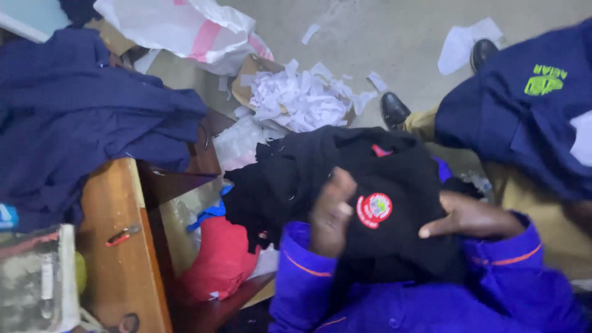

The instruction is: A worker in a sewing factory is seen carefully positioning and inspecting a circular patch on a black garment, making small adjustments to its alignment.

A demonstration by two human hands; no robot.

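A black garment with a round red-and-white badge lies bunched in front of me, over my lap. My left hand presses on it just left of the badge, fingers together and blurred. My right hand rests on the garment's right side, thumb pointing toward the badge. Both my sleeves are bright blue with an orange stripe. Whether either hand pinches the cloth cannot be told.
A dark blue garment is heaped on a wooden table at left. Torn white paper scraps and a white-and-pink plastic bag litter the floor. Red cloth lies below. Another person in dark blue stands at right, black shoes showing.
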